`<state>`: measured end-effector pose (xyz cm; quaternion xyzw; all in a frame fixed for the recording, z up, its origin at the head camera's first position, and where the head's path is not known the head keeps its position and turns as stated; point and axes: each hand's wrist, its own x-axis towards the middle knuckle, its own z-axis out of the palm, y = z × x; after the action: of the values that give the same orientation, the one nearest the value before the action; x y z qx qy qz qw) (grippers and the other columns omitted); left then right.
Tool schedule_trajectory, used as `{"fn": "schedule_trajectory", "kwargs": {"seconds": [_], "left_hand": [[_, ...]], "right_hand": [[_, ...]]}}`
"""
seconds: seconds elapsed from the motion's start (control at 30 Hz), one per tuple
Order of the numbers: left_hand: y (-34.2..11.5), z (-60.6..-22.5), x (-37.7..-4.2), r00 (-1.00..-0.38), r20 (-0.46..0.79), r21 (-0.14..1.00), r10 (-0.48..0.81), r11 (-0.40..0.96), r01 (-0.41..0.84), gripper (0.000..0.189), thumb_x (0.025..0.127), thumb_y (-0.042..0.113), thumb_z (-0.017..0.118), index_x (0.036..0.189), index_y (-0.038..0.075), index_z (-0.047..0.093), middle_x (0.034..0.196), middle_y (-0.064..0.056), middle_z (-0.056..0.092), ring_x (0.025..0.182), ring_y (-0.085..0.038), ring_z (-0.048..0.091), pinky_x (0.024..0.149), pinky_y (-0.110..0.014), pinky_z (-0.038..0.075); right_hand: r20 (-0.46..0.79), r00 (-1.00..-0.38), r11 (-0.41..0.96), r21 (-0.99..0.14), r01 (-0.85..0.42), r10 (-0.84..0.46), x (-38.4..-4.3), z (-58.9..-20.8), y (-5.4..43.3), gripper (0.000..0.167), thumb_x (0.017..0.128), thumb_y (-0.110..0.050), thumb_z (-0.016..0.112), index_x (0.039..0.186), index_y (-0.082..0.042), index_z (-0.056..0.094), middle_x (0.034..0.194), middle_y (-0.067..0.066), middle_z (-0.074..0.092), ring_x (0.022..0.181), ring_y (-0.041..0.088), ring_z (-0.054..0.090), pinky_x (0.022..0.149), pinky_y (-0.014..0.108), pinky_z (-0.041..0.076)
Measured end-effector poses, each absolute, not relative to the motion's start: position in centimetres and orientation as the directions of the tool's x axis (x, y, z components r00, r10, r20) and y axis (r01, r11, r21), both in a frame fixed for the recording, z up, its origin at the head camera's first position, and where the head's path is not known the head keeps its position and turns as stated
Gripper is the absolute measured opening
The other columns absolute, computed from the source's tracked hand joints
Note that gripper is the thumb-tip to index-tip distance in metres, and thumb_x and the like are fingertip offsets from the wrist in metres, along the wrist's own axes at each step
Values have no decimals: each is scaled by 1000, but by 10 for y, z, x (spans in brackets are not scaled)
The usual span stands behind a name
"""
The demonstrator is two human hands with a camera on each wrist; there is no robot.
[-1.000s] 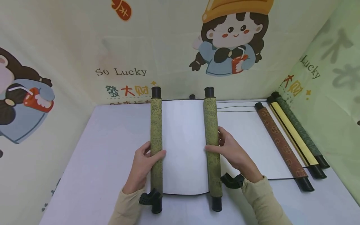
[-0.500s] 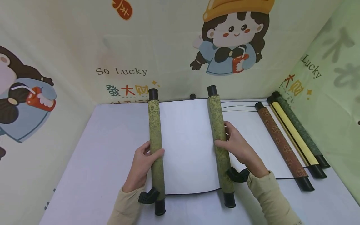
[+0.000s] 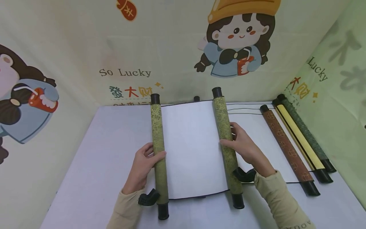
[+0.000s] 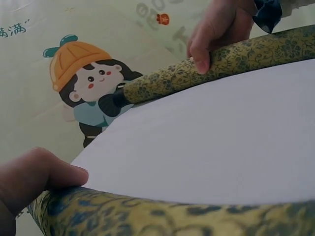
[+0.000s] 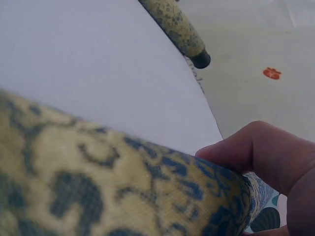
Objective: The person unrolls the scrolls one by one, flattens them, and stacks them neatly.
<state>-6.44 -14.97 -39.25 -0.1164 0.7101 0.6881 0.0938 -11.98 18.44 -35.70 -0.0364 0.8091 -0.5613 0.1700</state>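
Note:
A paper scroll is partly unrolled, its blank white sheet (image 3: 195,149) stretched between two rolls. Both rolls wear yellow-green floral brocade with black end caps. The left roll (image 3: 160,133) is gripped near its middle by my left hand (image 3: 142,167), thumb over the inner edge. My right hand (image 3: 247,148) holds the right roll (image 3: 224,122) the same way, and that roll leans with its top to the left. In the left wrist view my left thumb (image 4: 54,169) lies over the near roll. The right wrist view shows my right thumb (image 5: 236,152) on patterned cloth. Fingers behind the rolls are mostly hidden.
To the right lie a brown patterned scroll roll (image 3: 287,149), a yellow roll (image 3: 300,136) and a dark green roll (image 3: 304,127). White sheets (image 3: 248,127) spread from them, passing behind the held scroll. A cartoon-printed cloth (image 3: 171,41) walls the white table (image 3: 114,136).
The right roll has moved right with my right hand and tilted, so the white span has widened. The left roll tilts slightly, its top lower, while my left hand stays nearly in place.

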Motion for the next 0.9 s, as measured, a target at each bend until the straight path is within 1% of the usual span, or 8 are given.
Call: {"fn": "schedule_trajectory", "kwargs": {"seconds": [0.13,0.2,0.37,0.43,0.5,0.6,0.77,0.9], "left_hand": [[-155,-393,-64,-955,-297,954,-1,47,-297,75,88,15,75,150,1,35,142,-19,53,119,-26,59,94,-33,50],[-158,-394,-65,-954,-301,952,13,63,-299,77,87,15,75,151,1,33,143,-20,51,123,-30,57,99,-39,48],[-165,-394,-64,-950,-311,946,30,103,-306,88,88,20,75,155,-2,23,153,-25,37,139,-38,40,111,-51,37],[-167,-393,-64,-950,-312,945,32,109,-307,86,89,20,75,155,-2,23,152,-25,38,137,-37,44,109,-49,41],[-168,-394,-64,-948,-316,943,28,117,-311,82,89,20,74,154,-1,27,149,-25,42,129,-34,52,103,-43,46],[-169,-394,-64,-944,-330,937,19,125,-325,81,90,20,74,153,0,28,147,-25,45,123,-32,57,97,-39,48],[-171,-395,-61,-934,-357,926,27,142,-350,89,90,25,73,156,-1,19,156,-27,30,138,-40,41,107,-50,42],[-171,-395,-60,-927,-370,923,62,139,-359,90,89,27,73,156,1,18,157,-26,27,140,-42,38,110,-53,39]], "right_hand": [[-237,-940,354,-925,141,-246,-119,-358,189,79,94,-9,62,154,3,13,151,31,28,138,47,34,101,58,43],[-236,-941,345,-928,143,-244,-119,-359,192,79,94,-8,62,154,3,12,150,32,28,137,47,35,100,57,44],[-223,-945,323,-936,140,-238,-119,-360,197,81,94,-6,63,155,2,11,148,32,30,134,46,38,96,52,47],[-214,-947,311,-941,134,-238,-119,-361,199,81,94,-6,63,155,2,11,147,32,30,133,45,39,94,48,48],[-205,-949,302,-945,128,-239,-118,-361,200,81,94,-5,63,155,3,11,147,32,31,132,45,40,93,46,48],[-194,-953,307,-945,117,-233,-118,-360,203,80,94,-5,62,155,3,10,146,33,30,131,45,41,91,45,49],[-191,-959,335,-936,113,-211,-118,-361,206,79,96,-6,62,155,2,10,144,33,31,130,46,41,92,49,49],[-193,-961,356,-928,114,-196,-118,-362,208,79,96,-7,62,155,1,11,144,32,32,129,46,43,91,49,50]]}}
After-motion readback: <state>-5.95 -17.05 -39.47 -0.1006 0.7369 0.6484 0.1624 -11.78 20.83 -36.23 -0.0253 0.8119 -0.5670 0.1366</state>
